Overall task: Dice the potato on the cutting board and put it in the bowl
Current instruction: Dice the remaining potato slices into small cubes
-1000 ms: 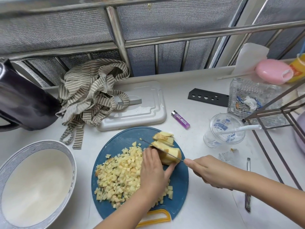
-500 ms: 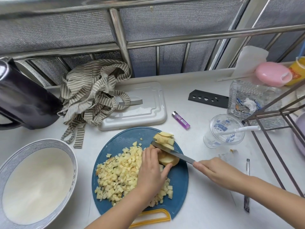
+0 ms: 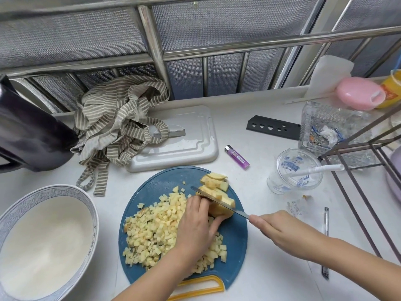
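A round blue cutting board (image 3: 234,240) with a yellow handle lies at the centre of the counter. A heap of small potato dice (image 3: 156,231) covers its left half. At the board's far right sits the uncut potato piece (image 3: 219,210) with cut slices (image 3: 214,181) behind it. My left hand (image 3: 198,224) holds the potato piece from the left, fingers curled on it. My right hand (image 3: 280,231) grips the handle of a knife (image 3: 217,199), whose blade lies across the top of the potato. A large white bowl (image 3: 91,216) with a patterned rim stands at the left.
A striped cloth (image 3: 117,122) and a grey board (image 3: 184,144) lie behind the cutting board. A purple lighter (image 3: 237,157), a plastic cup (image 3: 297,170) with a straw, a glass container (image 3: 325,131), a pen (image 3: 325,242) and a metal rack (image 3: 364,170) crowd the right. A dark jug (image 3: 30,135) stands far left.
The knife rose off the potato, then came back down onto it a little closer to my left hand. My left hand kept its hold on the potato piece.
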